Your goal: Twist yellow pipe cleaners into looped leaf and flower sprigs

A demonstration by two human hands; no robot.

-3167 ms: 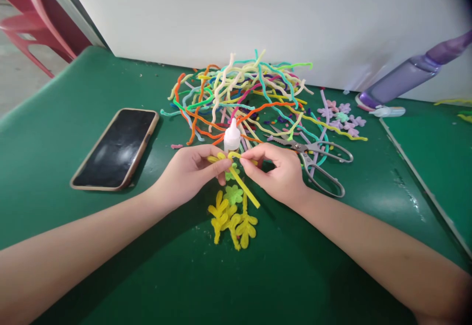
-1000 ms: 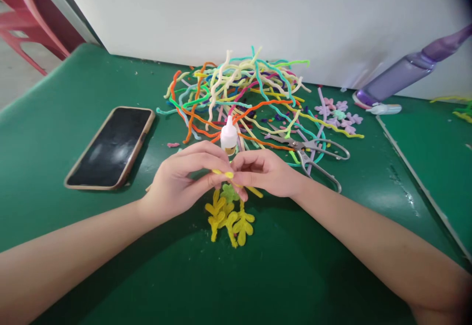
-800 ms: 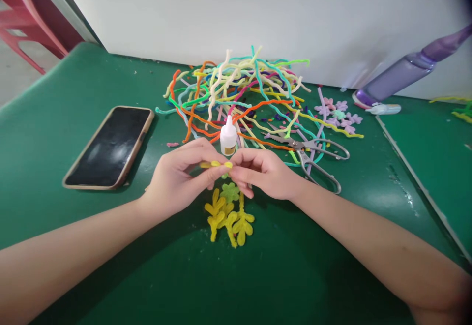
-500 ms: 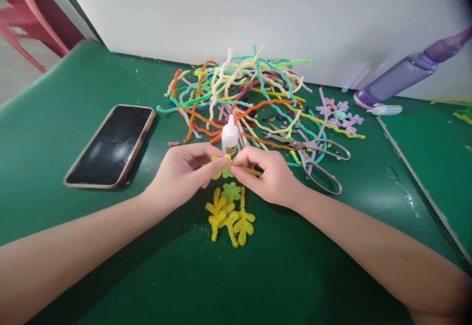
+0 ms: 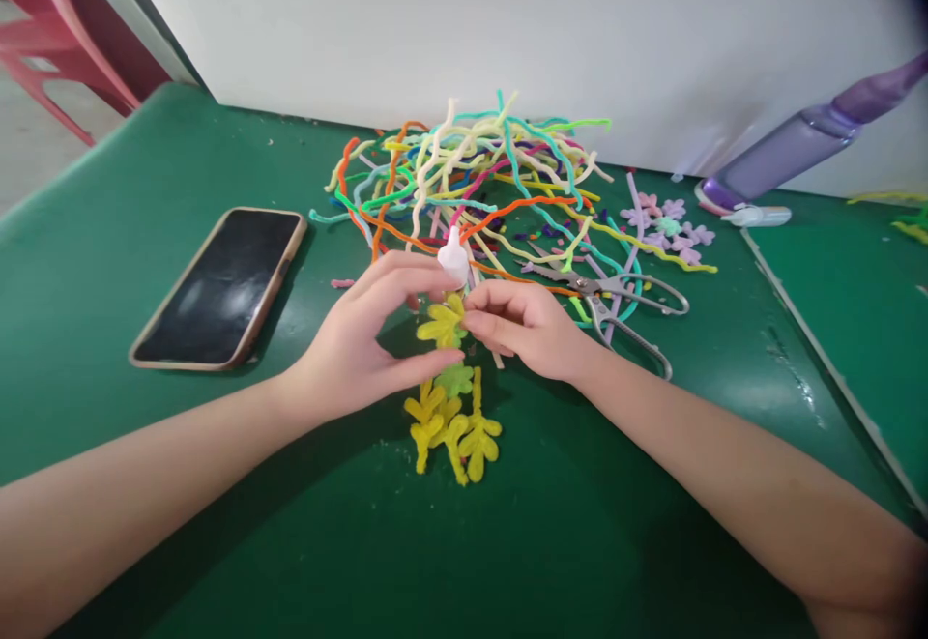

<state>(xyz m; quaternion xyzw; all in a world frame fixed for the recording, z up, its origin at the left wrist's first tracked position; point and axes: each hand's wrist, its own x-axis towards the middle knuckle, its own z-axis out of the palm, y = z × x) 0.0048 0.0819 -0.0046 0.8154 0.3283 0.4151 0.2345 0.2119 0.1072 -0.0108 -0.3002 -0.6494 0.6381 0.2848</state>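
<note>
Between the fingertips of my right hand (image 5: pixel 523 330) is pinched a yellow pipe-cleaner leaf (image 5: pixel 441 323), its looped lobes pointing left. My left hand (image 5: pixel 384 325) is spread around the leaf, thumb and fingers apart, without gripping it. Just beyond my fingers stands a white glue bottle (image 5: pixel 453 257), its lower part covered by my left hand. Below, on the table, lie several finished yellow leaves (image 5: pixel 478 441) and a light green pipe-cleaner flower (image 5: pixel 455 380), the flower partly under my left thumb.
A tangled heap of coloured pipe cleaners (image 5: pixel 464 165) lies behind the glue. Scissors (image 5: pixel 601 291) rest at its right. Pink and purple flowers (image 5: pixel 671 223), a purple bottle (image 5: pixel 787 156) and a small clear tube (image 5: pixel 758 217) are farther right. A phone (image 5: pixel 221 286) lies at left on the green table (image 5: pixel 290 542).
My left fingers have opened and come off the yellow leaf, the thumb dropping lower. My right hand keeps the leaf, whose lobes now show.
</note>
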